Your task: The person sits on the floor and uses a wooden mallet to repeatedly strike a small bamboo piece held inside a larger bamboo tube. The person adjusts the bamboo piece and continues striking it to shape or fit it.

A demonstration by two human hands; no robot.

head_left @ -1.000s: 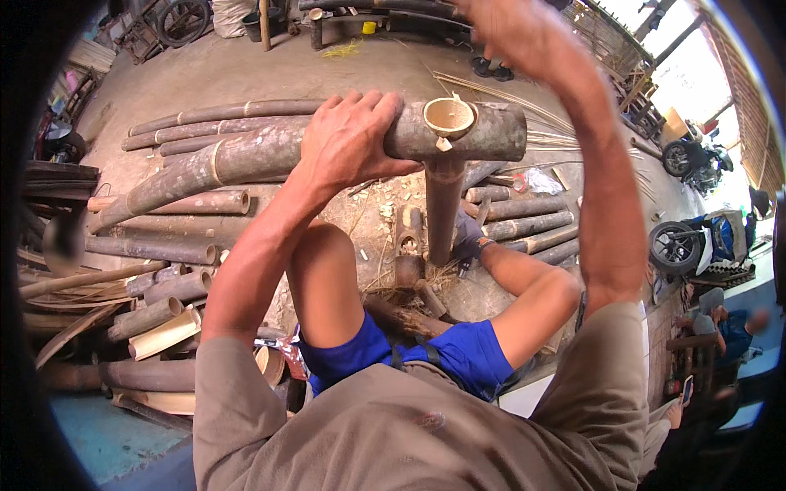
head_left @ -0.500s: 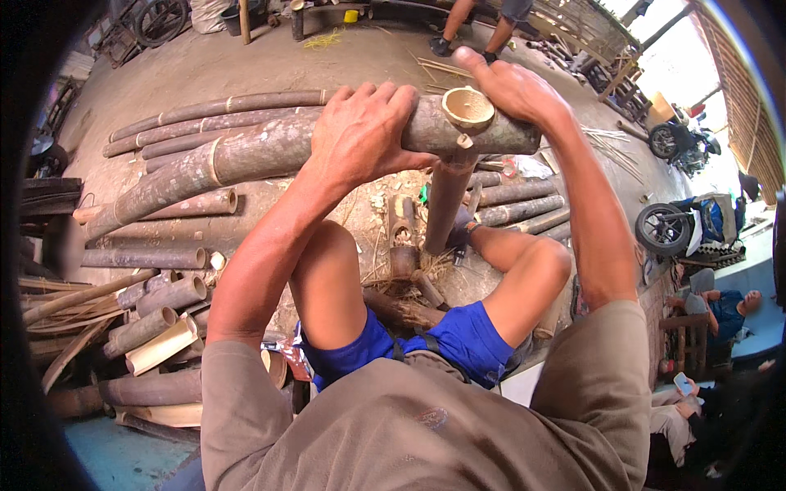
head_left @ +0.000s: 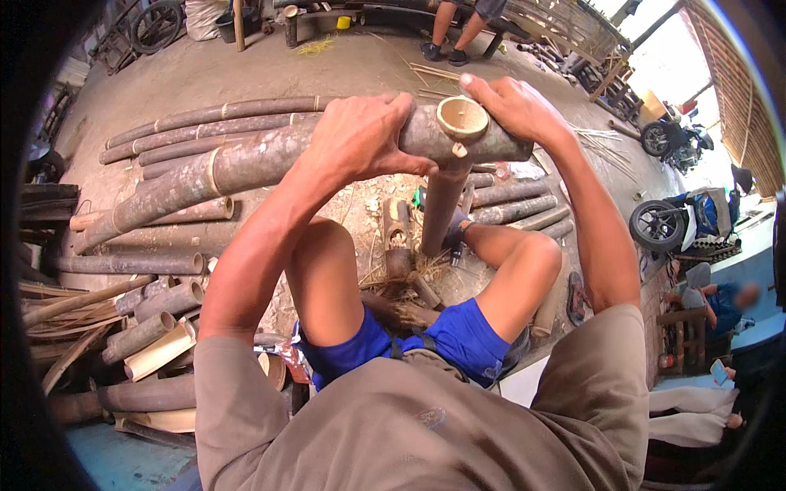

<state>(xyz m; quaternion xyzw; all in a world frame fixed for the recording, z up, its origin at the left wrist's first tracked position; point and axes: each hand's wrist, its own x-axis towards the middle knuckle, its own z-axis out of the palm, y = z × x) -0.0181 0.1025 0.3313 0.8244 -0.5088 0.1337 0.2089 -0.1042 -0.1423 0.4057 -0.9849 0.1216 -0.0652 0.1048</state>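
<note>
A thick mottled bamboo pole [head_left: 258,155] lies crosswise in front of me, running down to the left. My left hand [head_left: 356,135] is wrapped over it, thumb along the near side. Near the pole's right end, my right hand [head_left: 520,106] grips it from above, with part of its fingers hidden behind. Between my hands an upright bamboo tube [head_left: 444,209] passes through the pole. Its pale open rim [head_left: 463,117] stands above the pole's surface. A small pale peg [head_left: 459,150] sticks out just below the rim. The tube's lower end is down between my legs.
A notched bamboo piece [head_left: 399,254] stands between my legs among shavings. Bamboo poles [head_left: 217,131] lie beyond, and cut bamboo pieces [head_left: 155,327] are piled at left. Other bamboo lengths [head_left: 516,204] lie at right. Motorbikes [head_left: 659,225] and seated people are farther right; another person stands at the back.
The view has shifted slightly, and the tube's hollow inside shows more now. Both hands keep their hold on the pole. The standing person's feet at the back have moved closer together.
</note>
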